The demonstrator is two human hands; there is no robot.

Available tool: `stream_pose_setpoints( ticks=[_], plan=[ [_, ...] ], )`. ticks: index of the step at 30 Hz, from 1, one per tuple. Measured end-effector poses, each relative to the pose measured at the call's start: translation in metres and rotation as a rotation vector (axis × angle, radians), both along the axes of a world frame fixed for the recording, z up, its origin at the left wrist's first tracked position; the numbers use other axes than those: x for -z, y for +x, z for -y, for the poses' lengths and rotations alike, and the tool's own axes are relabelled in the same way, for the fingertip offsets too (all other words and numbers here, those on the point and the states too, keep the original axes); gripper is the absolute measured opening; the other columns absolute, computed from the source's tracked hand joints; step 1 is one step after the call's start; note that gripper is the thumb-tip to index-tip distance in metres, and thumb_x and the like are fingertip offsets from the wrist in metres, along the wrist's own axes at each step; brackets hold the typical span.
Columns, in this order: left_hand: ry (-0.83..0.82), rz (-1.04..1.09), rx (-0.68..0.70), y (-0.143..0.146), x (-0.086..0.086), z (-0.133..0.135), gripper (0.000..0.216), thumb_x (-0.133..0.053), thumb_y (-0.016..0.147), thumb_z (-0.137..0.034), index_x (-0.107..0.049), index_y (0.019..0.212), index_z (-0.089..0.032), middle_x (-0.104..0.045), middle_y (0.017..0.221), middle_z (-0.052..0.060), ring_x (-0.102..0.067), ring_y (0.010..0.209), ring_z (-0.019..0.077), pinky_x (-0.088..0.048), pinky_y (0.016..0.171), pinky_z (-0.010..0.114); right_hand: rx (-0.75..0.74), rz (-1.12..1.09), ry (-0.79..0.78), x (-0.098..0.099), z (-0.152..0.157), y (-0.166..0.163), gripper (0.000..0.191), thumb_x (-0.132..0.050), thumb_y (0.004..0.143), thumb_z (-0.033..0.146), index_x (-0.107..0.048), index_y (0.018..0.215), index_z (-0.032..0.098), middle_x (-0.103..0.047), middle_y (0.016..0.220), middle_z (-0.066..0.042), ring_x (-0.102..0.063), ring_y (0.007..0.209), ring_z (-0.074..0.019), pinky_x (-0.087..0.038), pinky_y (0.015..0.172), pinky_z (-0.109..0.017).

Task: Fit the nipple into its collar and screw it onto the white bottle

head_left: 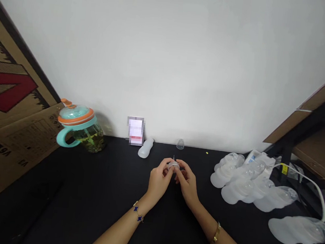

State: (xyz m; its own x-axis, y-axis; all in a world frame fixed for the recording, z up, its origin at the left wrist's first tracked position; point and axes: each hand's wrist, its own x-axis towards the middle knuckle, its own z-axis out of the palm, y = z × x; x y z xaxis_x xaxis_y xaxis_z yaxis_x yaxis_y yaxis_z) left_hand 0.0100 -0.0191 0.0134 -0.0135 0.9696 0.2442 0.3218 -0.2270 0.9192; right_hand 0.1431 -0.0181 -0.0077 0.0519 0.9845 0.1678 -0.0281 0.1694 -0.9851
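Note:
Over the middle of the black table [92, 192] my left hand [159, 181] and my right hand [186, 181] meet, fingers pinched together round a small clear plastic piece [173, 165]. Both hands grip it from opposite sides. Its exact shape is hidden by my fingertips. A white frosted plastic part [145, 148] lies just beyond my left hand, and a tiny clear dome [180, 143] stands by the wall beyond my right hand.
Stacked rows of translucent cup-like shells [243, 181] fill the right side, another stack [298, 229] nearer the edge with a white cable [320, 196]. A teal and orange handled drinking cup [78, 127] stands back left beside cardboard boxes [10, 115]. A small card [135, 131] leans on the wall.

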Motion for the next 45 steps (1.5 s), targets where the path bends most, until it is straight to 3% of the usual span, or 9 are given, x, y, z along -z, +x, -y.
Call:
stream_pose_setpoints(
  ticks=[3, 8, 11, 16, 19, 23, 28, 38, 45],
  plan=[
    [-0.001, 0.049, 0.009, 0.000, 0.000, 0.000, 0.021, -0.056, 0.092, -0.035, -0.059, 0.111, -0.025, -0.069, 0.070, -0.003, -0.058, 0.056, 0.0139, -0.039, 0.054, 0.021, -0.035, -0.196, -0.083, 0.003, -0.003, -0.001, 0.048, -0.073, 0.081, 0.046, -0.064, 0.124, 0.025, -0.066, 0.101, -0.004, -0.059, 0.063, -0.0137, -0.047, 0.047, -0.025],
    [-0.009, 0.198, 0.034, 0.001, -0.002, 0.000, 0.014, -0.059, 0.088, -0.028, -0.054, 0.101, -0.024, -0.069, 0.071, -0.003, -0.060, 0.055, 0.0128, -0.042, 0.053, 0.021, -0.183, -0.329, -0.171, 0.008, -0.005, -0.003, 0.046, -0.072, 0.083, 0.048, -0.070, 0.119, 0.020, -0.068, 0.084, -0.006, -0.062, 0.071, -0.0181, -0.050, 0.048, -0.025],
    [-0.024, 0.345, 0.082, 0.001, -0.001, -0.003, 0.011, -0.061, 0.085, -0.024, -0.058, 0.095, -0.022, -0.069, 0.076, -0.002, -0.064, 0.062, 0.0137, -0.049, 0.059, 0.022, -0.168, -0.397, -0.167, 0.007, -0.006, -0.002, 0.046, -0.072, 0.082, 0.049, -0.071, 0.118, 0.021, -0.070, 0.090, -0.007, -0.063, 0.074, -0.0188, -0.051, 0.048, -0.025],
    [-0.072, 0.421, 0.074, -0.005, 0.001, -0.010, 0.021, -0.064, 0.079, -0.023, -0.071, 0.099, -0.018, -0.072, 0.107, 0.007, -0.068, 0.070, 0.0135, -0.054, 0.064, 0.024, -0.083, -0.345, -0.163, -0.003, -0.006, 0.000, 0.042, -0.077, 0.078, 0.045, -0.073, 0.113, 0.022, -0.069, 0.105, -0.008, -0.061, 0.073, -0.0166, -0.051, 0.048, -0.024],
    [-0.057, 0.393, 0.039, -0.007, -0.001, -0.012, 0.016, -0.066, 0.078, -0.027, -0.077, 0.086, -0.017, -0.067, 0.119, 0.011, -0.069, 0.086, 0.0179, -0.054, 0.066, 0.023, -0.082, -0.307, -0.145, -0.004, -0.006, 0.001, 0.042, -0.077, 0.077, 0.044, -0.073, 0.113, 0.022, -0.070, 0.098, -0.007, -0.061, 0.072, -0.0166, -0.051, 0.048, -0.024],
    [-0.145, 0.501, 0.038, -0.004, -0.005, -0.011, 0.026, -0.075, 0.073, -0.031, -0.074, 0.095, -0.017, -0.069, 0.113, 0.010, -0.070, 0.079, 0.0173, -0.055, 0.069, 0.026, -0.085, -0.245, -0.116, -0.002, -0.006, 0.001, 0.035, -0.077, 0.077, 0.044, -0.074, 0.103, 0.021, -0.068, 0.080, -0.004, -0.063, 0.073, -0.0192, -0.053, 0.051, -0.027],
    [-0.266, 0.698, -0.023, -0.003, -0.004, -0.010, 0.040, -0.080, 0.072, -0.038, -0.065, 0.102, -0.017, -0.069, 0.107, 0.009, -0.071, 0.089, 0.0206, -0.058, 0.074, 0.031, 0.004, -0.296, -0.085, 0.000, -0.007, 0.001, 0.049, -0.082, 0.071, 0.039, -0.066, 0.115, 0.024, -0.070, 0.111, -0.008, -0.067, 0.081, -0.0201, -0.057, 0.058, -0.030],
    [-0.401, 0.753, 0.008, -0.004, 0.004, -0.013, 0.048, -0.089, 0.062, -0.036, -0.065, 0.098, -0.015, -0.076, 0.094, 0.009, -0.072, 0.085, 0.0190, -0.055, 0.076, 0.028, 0.036, -0.264, -0.036, 0.005, -0.010, 0.003, 0.046, -0.083, 0.071, 0.036, -0.068, 0.112, 0.022, -0.072, 0.107, -0.007, -0.067, 0.086, -0.0210, -0.059, 0.075, -0.037],
    [-0.397, 0.741, -0.024, -0.006, 0.006, -0.015, 0.047, -0.087, 0.066, -0.039, -0.065, 0.101, -0.016, -0.077, 0.097, 0.010, -0.072, 0.081, 0.0168, -0.052, 0.071, 0.024, 0.075, -0.001, 0.021, 0.001, -0.008, 0.004, 0.035, -0.078, 0.075, 0.042, -0.075, 0.104, 0.023, -0.071, 0.110, -0.008, -0.065, 0.088, -0.0223, -0.058, 0.071, -0.034]
  ],
)
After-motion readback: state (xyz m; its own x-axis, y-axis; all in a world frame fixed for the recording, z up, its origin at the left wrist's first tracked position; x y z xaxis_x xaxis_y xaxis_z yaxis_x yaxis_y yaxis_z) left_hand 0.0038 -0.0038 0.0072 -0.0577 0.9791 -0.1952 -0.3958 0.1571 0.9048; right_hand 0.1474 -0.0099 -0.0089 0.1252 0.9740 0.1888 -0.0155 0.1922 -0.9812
